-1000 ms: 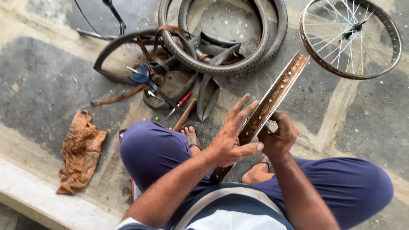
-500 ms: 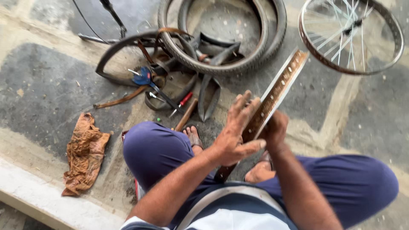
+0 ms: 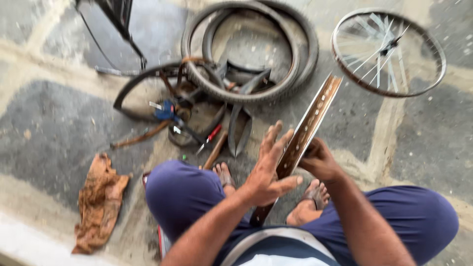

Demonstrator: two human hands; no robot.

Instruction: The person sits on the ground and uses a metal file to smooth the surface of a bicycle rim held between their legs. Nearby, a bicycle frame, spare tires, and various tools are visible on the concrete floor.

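Observation:
A rusty bicycle rim (image 3: 311, 120) stands edge-on between my knees, slanting up to the right. My right hand (image 3: 320, 160) grips it from the right side at about its middle. My left hand (image 3: 268, 170) rests flat against its left face with the fingers spread. I sit with my legs in blue trousers folded, and my feet in sandals (image 3: 310, 199) lie below the rim's lower end.
Black tyres (image 3: 246, 54) and a curved mudguard (image 3: 143, 79) lie on the stone floor ahead. A spoked wheel (image 3: 389, 49) sits at the top right. Small tools (image 3: 170, 116) are scattered in the middle, and a brown rag (image 3: 98, 202) lies at the left.
The view has shifted slightly. My left hand has lifted its fingers and slid a little up along the rim. My right hand keeps its hold.

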